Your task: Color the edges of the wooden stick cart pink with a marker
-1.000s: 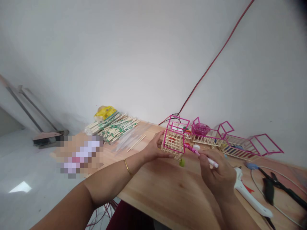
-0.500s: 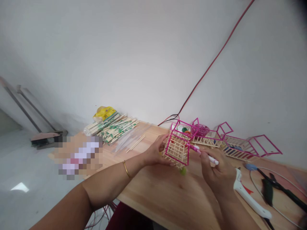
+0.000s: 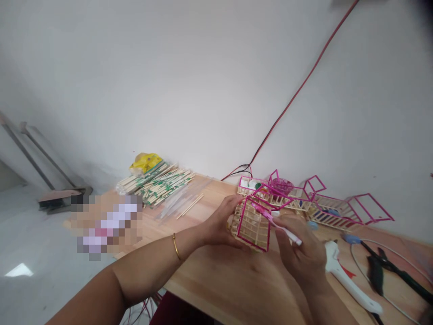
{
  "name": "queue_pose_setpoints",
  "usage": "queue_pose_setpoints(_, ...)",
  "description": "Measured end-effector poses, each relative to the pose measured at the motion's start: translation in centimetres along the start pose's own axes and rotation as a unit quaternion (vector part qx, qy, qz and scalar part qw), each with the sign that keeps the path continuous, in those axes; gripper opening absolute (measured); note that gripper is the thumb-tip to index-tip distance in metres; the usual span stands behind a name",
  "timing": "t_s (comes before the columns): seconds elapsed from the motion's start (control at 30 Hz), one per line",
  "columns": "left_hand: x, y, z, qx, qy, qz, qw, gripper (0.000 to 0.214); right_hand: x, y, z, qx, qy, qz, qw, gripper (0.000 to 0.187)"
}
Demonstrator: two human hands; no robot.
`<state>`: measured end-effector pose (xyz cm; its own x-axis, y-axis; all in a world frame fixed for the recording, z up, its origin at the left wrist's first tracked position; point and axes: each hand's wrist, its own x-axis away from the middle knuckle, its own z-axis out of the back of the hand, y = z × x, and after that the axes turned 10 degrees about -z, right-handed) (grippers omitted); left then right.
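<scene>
My left hand [image 3: 223, 223] grips the left side of a small cage-like model [image 3: 254, 228] built of thin wooden sticks, tilted above the table. Some edges of the model are bright pink, while its inner bars are bare wood. In my right hand [image 3: 301, 248] is a slim white pen [image 3: 290, 234] with a pink-stained front end, probably a marker. Its tip meets or nearly meets the model's upper pink edge. Behind it stand more stick models [image 3: 333, 212] with pink frames, and small bottles [image 3: 250, 185] sit inside one.
Wooden sticks in green-printed wrappers [image 3: 165, 185] lie at the table's back left beside a yellow packet [image 3: 146, 162]. Two bare sticks [image 3: 190, 206] are nearer. A white glue gun [image 3: 353, 277] and a black-handled tool [image 3: 375, 273] with a cable lie right. A red-black wire [image 3: 297, 95] crosses the wall.
The stick model has turned and tipped slightly in my left hand. The pen's tip has shifted left and up along the pink edge. The view has moved a little.
</scene>
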<state>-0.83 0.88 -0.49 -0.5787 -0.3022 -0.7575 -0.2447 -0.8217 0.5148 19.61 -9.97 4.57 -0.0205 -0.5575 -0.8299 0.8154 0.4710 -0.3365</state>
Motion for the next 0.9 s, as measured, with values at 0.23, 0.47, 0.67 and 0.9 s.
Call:
queue_pose_setpoints(0.23, 0.1, 0.2, -0.4, -0.056, -0.019, -0.044, 0.997, 0.133, 0.0, -0.1, -0.1, 0.000, 0.002, 0.019, 1.000, 0.015)
queue_pose_setpoints(0.47, 0.2, 0.2, -0.6, -0.059, -0.008, -0.052, 0.997, 0.132, -0.2, -0.3, -0.2, 0.006, 0.007, 0.022, 1.000, 0.014)
queue_pose_setpoints(0.67, 0.2, 0.2, -0.5, -0.060, -0.016, -0.037, 0.997, 0.133, -0.1, -0.4, -0.2, 0.003, 0.001, 0.015, 1.000, 0.014)
queue_pose_setpoints(0.9, 0.1, 0.1, -0.2, -0.061, -0.001, -0.036, 0.997, 0.132, -0.3, -1.0, 0.0, -0.012, -0.019, 0.025, 0.999, 0.011)
